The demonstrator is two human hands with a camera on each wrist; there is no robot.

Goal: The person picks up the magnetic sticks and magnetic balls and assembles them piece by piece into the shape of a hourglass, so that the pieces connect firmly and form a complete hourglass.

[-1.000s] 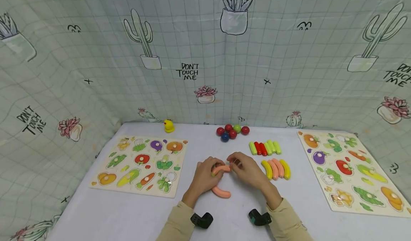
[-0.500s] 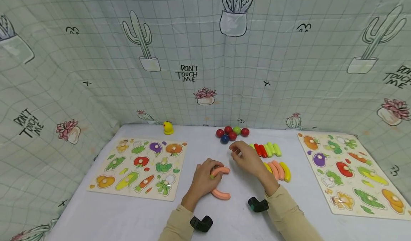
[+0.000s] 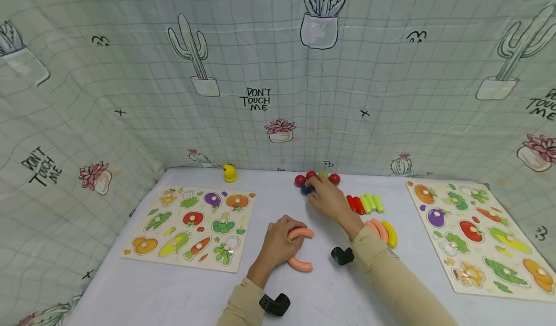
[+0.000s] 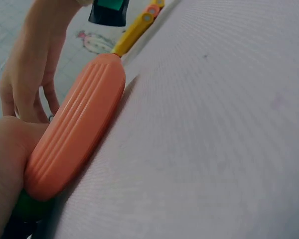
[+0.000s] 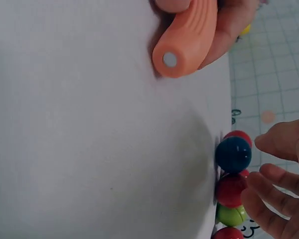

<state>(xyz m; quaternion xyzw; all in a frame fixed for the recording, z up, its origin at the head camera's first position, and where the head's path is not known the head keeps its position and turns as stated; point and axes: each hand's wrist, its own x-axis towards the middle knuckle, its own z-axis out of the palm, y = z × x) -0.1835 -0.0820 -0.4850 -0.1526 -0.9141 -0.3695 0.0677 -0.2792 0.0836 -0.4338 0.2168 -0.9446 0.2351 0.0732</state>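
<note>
My left hand grips a curved orange toy stick low over the white table. A grey disc shows in the end face of an orange stick in the right wrist view. Another curved orange stick lies just below the left hand. In the left wrist view a bit of green shows at the lower end of an orange stick. My right hand reaches over the ball cluster, fingers spread, with thumb and fingertips close around a blue ball.
Red balls and a green ball sit around the blue one. Short red and lime sticks and curved yellow and orange sticks lie right. Vegetable puzzle boards flank both sides; a yellow duck stands at the back.
My right hand has left the held orange stick and moved away, up to the blue ball. The left hand keeps its hold in about the same place.
</note>
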